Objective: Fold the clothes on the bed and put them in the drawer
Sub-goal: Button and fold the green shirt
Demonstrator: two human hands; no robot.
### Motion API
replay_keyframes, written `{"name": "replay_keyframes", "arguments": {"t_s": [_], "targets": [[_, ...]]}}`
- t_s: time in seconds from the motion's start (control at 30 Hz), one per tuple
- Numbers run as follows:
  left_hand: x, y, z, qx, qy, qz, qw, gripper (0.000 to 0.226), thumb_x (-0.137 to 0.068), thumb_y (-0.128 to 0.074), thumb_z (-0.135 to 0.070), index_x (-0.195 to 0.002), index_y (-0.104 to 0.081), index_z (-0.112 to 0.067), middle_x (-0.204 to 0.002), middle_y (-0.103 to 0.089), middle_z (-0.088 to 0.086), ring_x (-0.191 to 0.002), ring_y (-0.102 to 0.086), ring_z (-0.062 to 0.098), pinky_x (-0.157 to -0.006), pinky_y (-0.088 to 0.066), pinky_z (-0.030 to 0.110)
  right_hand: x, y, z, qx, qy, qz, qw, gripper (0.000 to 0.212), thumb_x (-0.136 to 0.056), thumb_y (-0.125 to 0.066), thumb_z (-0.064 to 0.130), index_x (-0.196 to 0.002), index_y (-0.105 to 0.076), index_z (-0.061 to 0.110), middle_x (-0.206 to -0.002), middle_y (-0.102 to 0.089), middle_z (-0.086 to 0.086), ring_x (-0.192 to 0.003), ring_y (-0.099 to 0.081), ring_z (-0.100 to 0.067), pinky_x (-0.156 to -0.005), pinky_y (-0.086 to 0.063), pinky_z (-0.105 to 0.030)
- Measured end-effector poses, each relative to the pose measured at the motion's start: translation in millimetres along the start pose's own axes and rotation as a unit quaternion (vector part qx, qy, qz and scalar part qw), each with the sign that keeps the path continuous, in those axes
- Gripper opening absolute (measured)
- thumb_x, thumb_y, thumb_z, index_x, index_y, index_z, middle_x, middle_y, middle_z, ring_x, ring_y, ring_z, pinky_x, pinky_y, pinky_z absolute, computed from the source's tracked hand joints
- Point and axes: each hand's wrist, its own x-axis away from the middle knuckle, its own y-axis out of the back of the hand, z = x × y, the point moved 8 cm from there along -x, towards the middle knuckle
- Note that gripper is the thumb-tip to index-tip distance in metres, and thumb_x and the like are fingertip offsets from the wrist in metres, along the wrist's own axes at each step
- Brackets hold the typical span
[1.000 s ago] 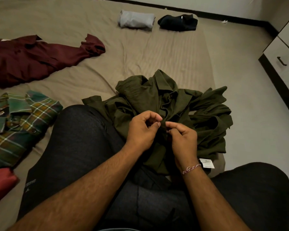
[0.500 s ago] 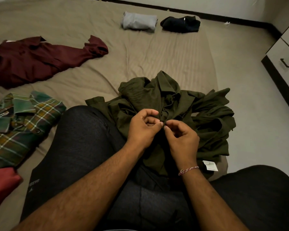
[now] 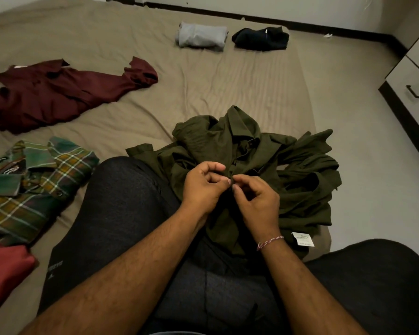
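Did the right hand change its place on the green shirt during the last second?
No. The right hand stays pinched at the same spot on the green shirt's front, beside the left hand, still above the white tag.

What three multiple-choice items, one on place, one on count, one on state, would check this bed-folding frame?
1. Where does the maroon shirt lie?
A. On the bed's far left
B. On the floor
C. In the drawer

2. How many folded garments sit at the bed's far edge?
A. One
B. Two
C. Four

3. What state is the olive green shirt in?
A. Neatly folded
B. Crumpled, pinched by both hands
C. Lying untouched

Answers: 1 A, it is spread on the bedsheet at far left. 2 B, a grey folded garment and a dark navy folded garment. 3 B, the left hand and right hand pinch its bunched front.
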Motion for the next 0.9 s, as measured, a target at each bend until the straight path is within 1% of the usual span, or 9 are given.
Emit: {"name": "replay_keyframes", "arguments": {"t_s": [0.13, 0.27, 0.4, 0.47, 0.57, 0.63, 0.7, 0.8, 0.9], "targets": [[-2, 1, 8, 0.066, 0.059, 0.005, 0.996, 0.027, -0.083, -0.075, 0.012, -0.100, -0.066, -0.007, -0.066, -0.070, 0.003, -0.058, -0.065, 0.009, -0.058, -0.053, 0.019, -1, -6, -2, -0.011, 0.006, 0.020, 1.000, 0.024, -0.085, -0.076, -0.003, -0.103, -0.078, 0.014, -0.090, -0.070, 0.004, -0.082, -0.067, -0.005, -0.076, -0.050, -0.011], [-4, -2, 15, 0.077, 0.105, 0.028, 0.991, 0.023, -0.086, -0.069, 0.013, -0.094, -0.066, -0.009, -0.067, -0.067, 0.005, -0.058, -0.060, 0.013, -0.057, -0.052, 0.020, -2, -7, -3, -0.019, 0.017, 0.036, 0.999, 0.027, -0.084, -0.076, -0.003, -0.105, -0.078, 0.014, -0.091, -0.069, 0.003, -0.084, -0.067, -0.008, -0.078, -0.052, -0.016], [-9, -8, 13, 0.054, 0.124, 0.071, 0.988, 0.023, -0.090, -0.063, 0.012, -0.098, -0.067, -0.009, -0.072, -0.063, 0.008, -0.057, -0.055, 0.011, -0.056, -0.050, 0.021, -6, -6, -8, -0.034, 0.007, 0.050, 0.998, 0.027, -0.084, -0.079, 0.000, -0.106, -0.079, 0.016, -0.094, -0.070, 0.005, -0.087, -0.069, -0.011, -0.082, -0.056, -0.024], [-10, -8, 10, 0.039, 0.114, 0.080, 0.989, 0.023, -0.089, -0.064, 0.012, -0.100, -0.068, -0.008, -0.072, -0.064, 0.008, -0.058, -0.056, 0.012, -0.057, -0.050, 0.022, -8, -4, -10, -0.034, -0.004, 0.045, 0.998, 0.027, -0.084, -0.080, 0.001, -0.106, -0.079, 0.017, -0.093, -0.070, 0.006, -0.087, -0.070, -0.010, -0.082, -0.056, -0.023], [-10, -7, 6, 0.022, 0.085, 0.072, 0.994, 0.023, -0.088, -0.067, 0.013, -0.104, -0.067, -0.003, -0.068, -0.064, 0.008, -0.056, -0.059, 0.010, -0.056, -0.051, 0.020, -6, -3, -10, -0.030, -0.013, 0.032, 0.999, 0.027, -0.082, -0.080, -0.001, -0.102, -0.079, 0.017, -0.091, -0.071, 0.005, -0.084, -0.069, -0.007, -0.078, -0.052, -0.015], [-8, -5, 1, -0.013, 0.056, 0.061, 0.996, 0.020, -0.090, -0.068, 0.009, -0.107, -0.068, -0.002, -0.070, -0.063, 0.010, -0.056, -0.059, 0.009, -0.057, -0.051, 0.021, -5, -3, -9, -0.016, -0.007, 0.021, 1.000, 0.027, -0.081, -0.081, -0.001, -0.101, -0.080, 0.017, -0.090, -0.071, 0.005, -0.081, -0.069, -0.005, -0.075, -0.051, -0.011], [-5, -5, -3, -0.058, 0.019, 0.054, 0.997, 0.017, -0.090, -0.072, 0.001, -0.106, -0.070, -0.006, -0.071, -0.067, 0.010, -0.060, -0.063, 0.011, -0.061, -0.054, 0.024, -4, -2, -7, 0.000, 0.001, 0.013, 1.000, 0.024, -0.082, -0.081, 0.001, -0.100, -0.080, 0.016, -0.090, -0.071, 0.005, -0.079, -0.068, -0.005, -0.073, -0.050, -0.011], [-2, -8, -8, -0.104, -0.034, 0.051, 0.993, 0.023, -0.088, -0.073, 0.002, -0.104, -0.070, -0.014, -0.080, -0.074, 0.014, -0.076, -0.074, 0.020, -0.076, -0.061, 0.031, -2, 0, -4, 0.024, 0.010, 0.004, 1.000, 0.019, -0.083, -0.081, 0.007, -0.099, -0.079, 0.017, -0.090, -0.071, 0.007, -0.079, -0.067, -0.002, -0.073, -0.048, -0.009], [-4, -8, -8, -0.130, -0.046, 0.026, 0.990, 0.029, -0.086, -0.068, 0.007, -0.101, -0.069, -0.017, -0.074, -0.070, 0.008, -0.071, -0.069, 0.016, -0.077, -0.060, 0.036, 1, -1, 3, 0.071, 0.034, 0.000, 0.997, 0.016, -0.083, -0.081, 0.011, -0.099, -0.078, 0.016, -0.091, -0.071, 0.007, -0.080, -0.065, 0.000, -0.075, -0.045, -0.006]]}}
